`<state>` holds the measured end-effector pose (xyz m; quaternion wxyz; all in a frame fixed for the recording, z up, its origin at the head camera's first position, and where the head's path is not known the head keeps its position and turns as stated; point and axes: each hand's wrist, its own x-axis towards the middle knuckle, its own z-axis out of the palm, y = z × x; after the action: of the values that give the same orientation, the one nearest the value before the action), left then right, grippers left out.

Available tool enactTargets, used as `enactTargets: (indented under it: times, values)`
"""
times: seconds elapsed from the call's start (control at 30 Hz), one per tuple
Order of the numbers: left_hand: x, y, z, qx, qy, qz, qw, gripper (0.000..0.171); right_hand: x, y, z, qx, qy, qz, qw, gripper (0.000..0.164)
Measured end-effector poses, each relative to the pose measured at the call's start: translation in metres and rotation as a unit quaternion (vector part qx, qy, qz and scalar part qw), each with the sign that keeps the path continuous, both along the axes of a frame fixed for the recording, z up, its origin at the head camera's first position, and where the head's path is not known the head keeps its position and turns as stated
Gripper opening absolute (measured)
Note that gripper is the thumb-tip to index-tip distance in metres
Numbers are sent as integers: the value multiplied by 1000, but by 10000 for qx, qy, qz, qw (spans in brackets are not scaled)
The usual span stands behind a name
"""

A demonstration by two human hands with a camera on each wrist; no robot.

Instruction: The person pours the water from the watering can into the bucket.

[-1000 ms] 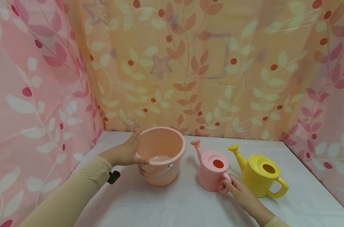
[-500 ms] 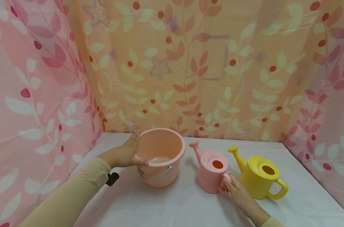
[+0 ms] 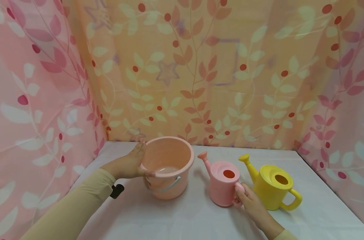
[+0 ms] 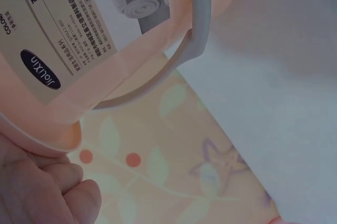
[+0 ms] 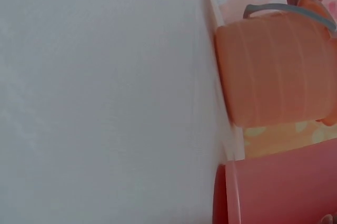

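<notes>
A peach plastic bucket (image 3: 166, 186) stands upright on the white table, left of centre. My left hand (image 3: 129, 163) grips its left rim, thumb over the near side and the other fingers toward the back. In the left wrist view, bent fingers (image 4: 71, 190) sit right under the rim, by a printed label (image 4: 58, 29). My right hand (image 3: 252, 201) holds the handle of a pink watering can (image 3: 221, 188), whose spout points up and left toward the bucket. Only the lower part of that can (image 5: 284, 187) shows in the right wrist view.
A yellow watering can (image 3: 270, 190) stands just right of the pink one, close behind my right hand. The bucket's grey bail handle (image 3: 166, 188) hangs down in front. Flowered cloth walls (image 3: 182, 83) enclose the table (image 3: 182, 220) at the back and both sides.
The head view has shifted a little, so everything sits slightly farther left. The pink watering can appears a touch nearer to me. Both hands keep their holds.
</notes>
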<state>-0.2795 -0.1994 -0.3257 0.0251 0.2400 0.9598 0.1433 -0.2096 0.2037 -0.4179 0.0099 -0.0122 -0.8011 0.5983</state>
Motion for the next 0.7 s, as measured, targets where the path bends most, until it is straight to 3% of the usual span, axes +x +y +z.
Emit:
enactTargets:
  times: [0.33, 0.7]
  values:
    - [-1, 1, 1, -32, -30, 2, 10000, 127, 0, 4, 1, 327, 112, -338, 9988, 24]
    - [0, 1, 2, -16, -90, 32, 10000, 126, 2, 11, 5, 623, -93, -720, 9954, 37]
